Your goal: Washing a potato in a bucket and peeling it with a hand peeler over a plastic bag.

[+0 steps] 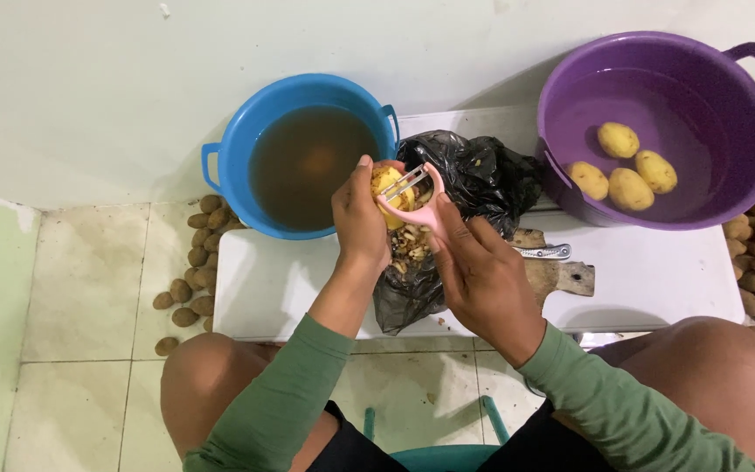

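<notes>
While left hand (358, 218) grips potato (388, 185), peeler (412, 197) touches it.

Left hand (358, 218) hides most of the potato (387, 182).

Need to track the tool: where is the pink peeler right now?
In the head view, the pink peeler is at centre, in the right hand, against the potato held by the left hand, above the black bag.

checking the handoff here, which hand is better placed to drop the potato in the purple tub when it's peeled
Probably the right hand: the purple tub sits on its side. But it holds the pink peeler, and the left hand grips the potato.
</notes>
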